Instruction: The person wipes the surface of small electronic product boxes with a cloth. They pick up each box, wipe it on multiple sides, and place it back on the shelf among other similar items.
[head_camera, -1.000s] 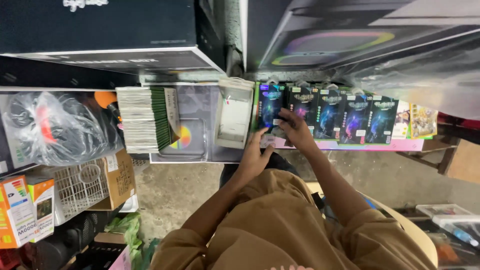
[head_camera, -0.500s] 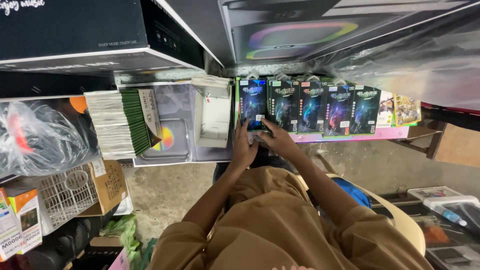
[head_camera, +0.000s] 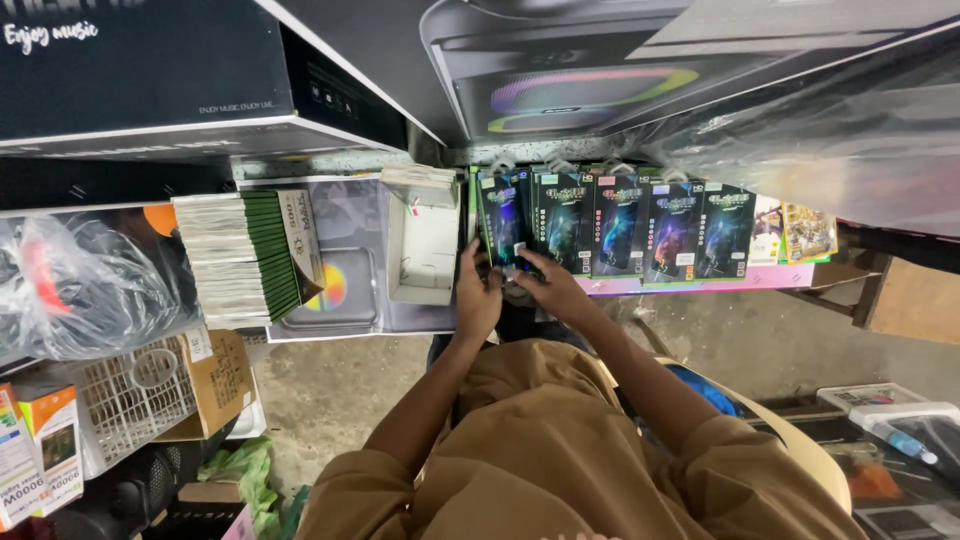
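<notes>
Head view: near the middle of the frame, the left hand (head_camera: 478, 295) and right hand (head_camera: 545, 285) pinch a dark packet (head_camera: 503, 222) in the packet row (head_camera: 640, 228). A rough tug could knock neighbours off the pink shelf (head_camera: 690, 285).

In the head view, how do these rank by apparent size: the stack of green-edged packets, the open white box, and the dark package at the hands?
1. Stack of green-edged packets, largest.
2. Open white box.
3. Dark package that both hands touch, smallest, though partly hidden.
</notes>
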